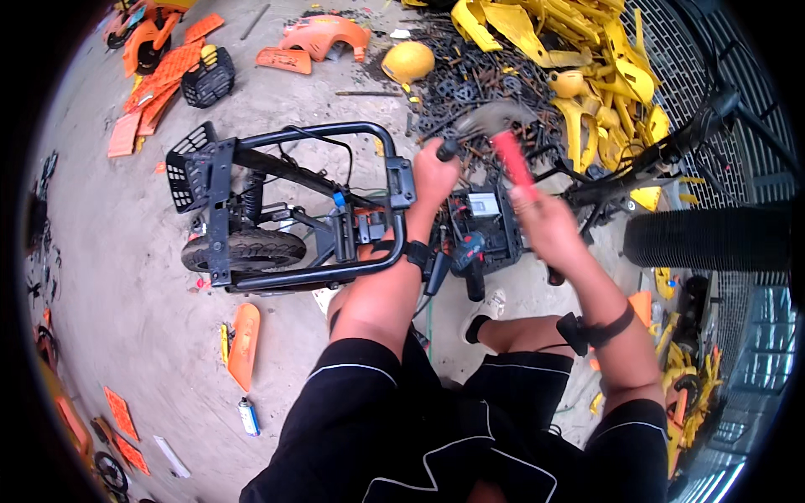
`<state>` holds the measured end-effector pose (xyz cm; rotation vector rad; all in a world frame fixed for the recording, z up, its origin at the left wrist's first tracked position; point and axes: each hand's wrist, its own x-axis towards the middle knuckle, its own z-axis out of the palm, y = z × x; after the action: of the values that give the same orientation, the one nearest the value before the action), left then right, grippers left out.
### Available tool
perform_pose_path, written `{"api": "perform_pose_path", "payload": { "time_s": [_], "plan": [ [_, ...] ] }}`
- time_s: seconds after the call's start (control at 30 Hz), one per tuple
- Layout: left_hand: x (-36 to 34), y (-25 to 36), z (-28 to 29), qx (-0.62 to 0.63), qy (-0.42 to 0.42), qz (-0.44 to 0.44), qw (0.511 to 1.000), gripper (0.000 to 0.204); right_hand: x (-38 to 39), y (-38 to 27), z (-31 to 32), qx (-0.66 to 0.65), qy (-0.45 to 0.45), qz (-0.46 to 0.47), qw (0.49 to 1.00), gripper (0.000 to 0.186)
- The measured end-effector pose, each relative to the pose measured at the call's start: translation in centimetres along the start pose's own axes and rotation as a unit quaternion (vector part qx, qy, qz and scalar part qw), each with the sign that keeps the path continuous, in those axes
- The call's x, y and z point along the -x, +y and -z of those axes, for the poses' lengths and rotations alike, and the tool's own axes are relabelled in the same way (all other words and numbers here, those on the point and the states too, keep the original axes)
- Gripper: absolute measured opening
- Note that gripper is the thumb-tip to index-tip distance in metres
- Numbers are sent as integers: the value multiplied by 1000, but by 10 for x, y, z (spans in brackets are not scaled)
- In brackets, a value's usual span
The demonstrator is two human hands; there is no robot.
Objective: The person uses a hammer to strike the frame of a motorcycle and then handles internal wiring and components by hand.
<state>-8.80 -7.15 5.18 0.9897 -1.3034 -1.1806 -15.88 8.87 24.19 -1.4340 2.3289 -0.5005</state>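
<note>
Hammer (511,161), red-handled, its metal head blurred, is clenched in the right hand (547,230). Left hand (436,173) is closed around a black-ended tool (448,151), lower part hidden, beside the vehicle frame (335,129) at centre. Judged good practice: fingers below the tool's end, blows square, cordless drill (470,251) kept clear. Frame: smooth, rounded black tubing; tyre (251,250), treaded rubber, at left. Far right: curved yellow plastic panels (520,32), heaped on rough grey floor (159,310).

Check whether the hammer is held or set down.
Held: the right hand is wrapped around the red handle.
</note>
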Motion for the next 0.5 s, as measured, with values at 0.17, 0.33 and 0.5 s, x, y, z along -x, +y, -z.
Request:
{"api": "perform_pose_path", "payload": {
  "time_s": [0.17, 0.33, 0.5],
  "plan": [
    [-6, -7, 30, -23, -6, 32, 999, 8, 4, -99, 93, -212, 158, 91, 960, 39],
    [5, 11, 9, 2, -33, 15, 999, 9, 6, 23, -22, 147, 282, 173, 932, 38],
    [-3, 3, 35, -20, -33, 30, 999, 13, -12, -77, 59, 10, 176, 61, 982, 47]
  ]
}}
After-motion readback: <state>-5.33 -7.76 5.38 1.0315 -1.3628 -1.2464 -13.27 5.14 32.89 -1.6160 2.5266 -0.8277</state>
